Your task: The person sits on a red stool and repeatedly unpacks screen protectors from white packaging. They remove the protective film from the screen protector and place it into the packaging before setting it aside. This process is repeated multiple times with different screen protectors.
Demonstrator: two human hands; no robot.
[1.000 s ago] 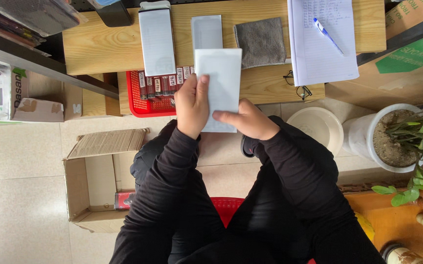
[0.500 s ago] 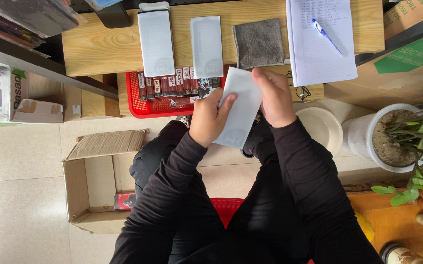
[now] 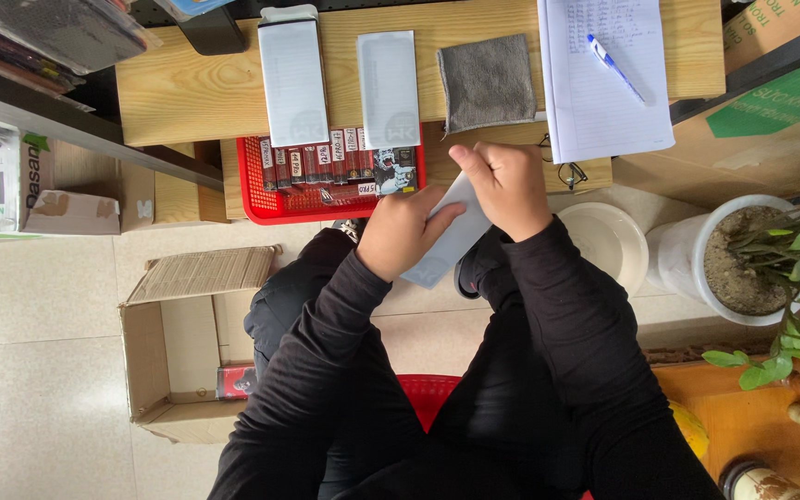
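A seated person in black sleeves held a flat white packet (image 3: 446, 243) between both hands above the lap, just in front of the wooden counter (image 3: 187, 88). The left hand (image 3: 402, 231) pinched the packet's lower side with its fingers, while the right hand (image 3: 503, 185) closed over the upper end; how its fingertips gripped could not be made out. Two similar white packets (image 3: 294, 81) lay on the counter beside a grey cloth (image 3: 487, 81) and a notepad with a blue pen (image 3: 614, 67). A red basket (image 3: 281, 196) of small boxes sat just below the counter's edge.
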